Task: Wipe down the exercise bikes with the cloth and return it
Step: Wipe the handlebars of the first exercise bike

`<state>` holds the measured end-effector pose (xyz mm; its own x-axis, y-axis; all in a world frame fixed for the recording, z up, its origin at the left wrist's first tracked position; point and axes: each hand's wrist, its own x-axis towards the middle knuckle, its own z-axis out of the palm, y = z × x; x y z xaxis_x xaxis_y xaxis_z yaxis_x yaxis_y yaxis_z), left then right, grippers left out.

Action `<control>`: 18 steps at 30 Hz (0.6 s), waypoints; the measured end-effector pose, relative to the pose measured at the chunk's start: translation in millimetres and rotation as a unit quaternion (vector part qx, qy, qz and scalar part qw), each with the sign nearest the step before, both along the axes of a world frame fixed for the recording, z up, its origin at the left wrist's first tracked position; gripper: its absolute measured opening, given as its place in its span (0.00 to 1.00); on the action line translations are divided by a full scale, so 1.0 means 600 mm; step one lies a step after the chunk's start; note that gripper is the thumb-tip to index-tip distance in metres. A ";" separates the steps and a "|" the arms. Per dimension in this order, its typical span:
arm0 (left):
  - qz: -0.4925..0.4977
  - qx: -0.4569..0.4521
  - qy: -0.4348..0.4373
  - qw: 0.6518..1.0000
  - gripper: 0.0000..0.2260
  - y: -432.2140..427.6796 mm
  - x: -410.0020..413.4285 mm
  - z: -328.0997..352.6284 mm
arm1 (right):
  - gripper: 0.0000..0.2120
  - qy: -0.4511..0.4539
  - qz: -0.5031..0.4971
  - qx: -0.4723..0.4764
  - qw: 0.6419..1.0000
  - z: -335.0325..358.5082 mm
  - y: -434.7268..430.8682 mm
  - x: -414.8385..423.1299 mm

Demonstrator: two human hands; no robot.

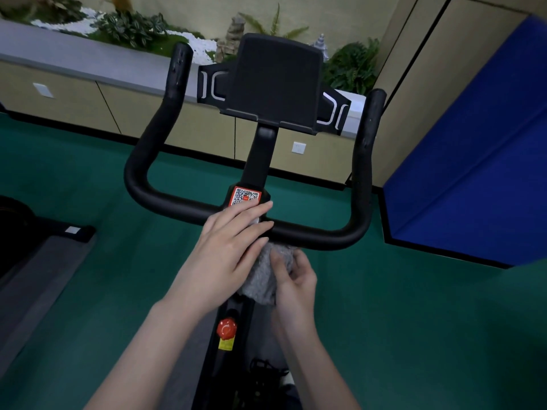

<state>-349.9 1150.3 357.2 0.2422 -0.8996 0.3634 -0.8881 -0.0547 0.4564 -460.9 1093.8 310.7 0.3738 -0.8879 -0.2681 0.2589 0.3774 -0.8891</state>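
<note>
Note that your cloth (263,276) is a grey, rough-piled, fuzzy fabric, the handlebar (165,199) at 12 o'clock from it carries a smooth black covering with a soft sheen, the console tray (275,81) is matt black plastic, and the red knob (226,328) at 6 o'clock is glossy plastic.

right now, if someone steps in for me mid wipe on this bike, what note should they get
Left hand: open, fingers straight, lying across the middle of the handlebar just below the QR sticker.
Right hand: grip closed round the grey cloth, which is bunched just below the bar's centre.
Done: this view does not show which parts have been wiped.
Left: wipe the bar and both upright ends, the tablet holder and the frame by the red knob. Then do any other bikes and return the cloth.
</note>
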 end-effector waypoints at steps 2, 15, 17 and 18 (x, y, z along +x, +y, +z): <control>0.001 0.000 -0.003 1.000 0.17 0.000 0.000 -0.002 | 0.08 -0.016 -0.013 0.014 1.000 0.001 -0.007 -0.005; 0.029 -0.017 -0.031 0.999 0.15 -0.006 -0.014 -0.009 | 0.11 -0.035 -0.014 0.023 0.999 0.003 -0.024 -0.022; 0.040 -0.021 -0.033 0.998 0.14 -0.007 -0.018 -0.012 | 0.11 -0.034 -0.042 0.046 0.997 0.003 -0.037 -0.043; 0.043 -0.022 -0.035 0.998 0.14 -0.007 -0.020 -0.013 | 0.12 -0.037 -0.053 0.057 0.996 0.003 -0.042 -0.050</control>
